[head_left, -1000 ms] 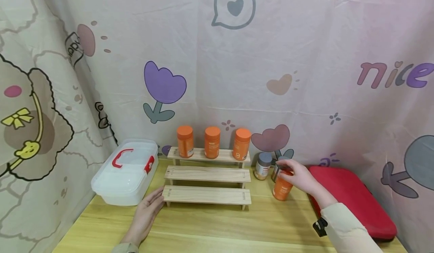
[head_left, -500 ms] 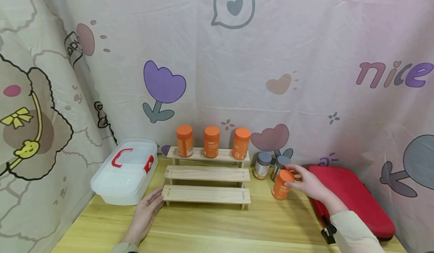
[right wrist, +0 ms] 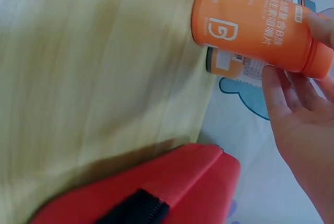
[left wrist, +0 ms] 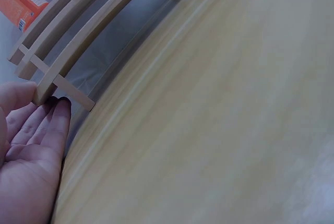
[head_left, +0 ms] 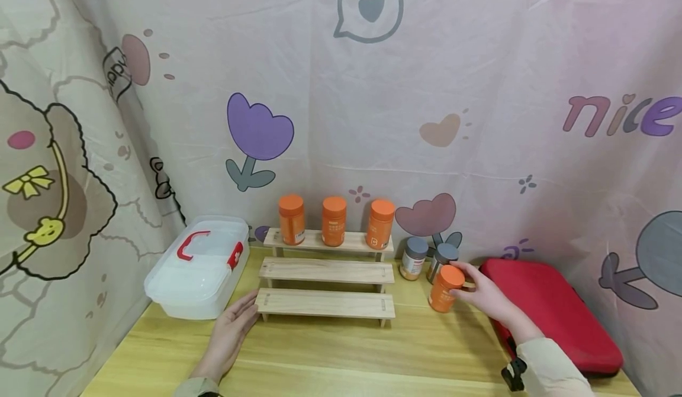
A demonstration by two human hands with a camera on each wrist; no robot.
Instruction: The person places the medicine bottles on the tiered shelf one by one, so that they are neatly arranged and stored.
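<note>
In the head view a three-tier wooden shelf [head_left: 326, 303] stands mid-table. My left hand [head_left: 228, 333] touches the left end of its lowest board, fingers fairly straight; the left wrist view shows the thumb [left wrist: 18, 96] at the board's end. On the right, my right hand [head_left: 487, 296] holds an orange supplement bottle [head_left: 443, 293] between thumb and fingers; the bottle tilts slightly. The right wrist view shows this bottle [right wrist: 250, 31] with white lettering, fingers below it and thumb near the cap. Two grey-capped bottles, one [head_left: 412, 260] left of the other [head_left: 439, 261], stand behind it.
Three orange bottles [head_left: 334, 222] line the top tier. To the left sits a translucent box [head_left: 199, 276] with a red handle. A red zip case [head_left: 551, 314] lies at the right, near my right forearm. A patterned cloth [head_left: 346, 101] hangs behind the table [head_left: 319, 355].
My right hand has come down from over the orange bottle's cap to its right side, now with thumb and fingers around it. The left hand stays at the shelf's end.
</note>
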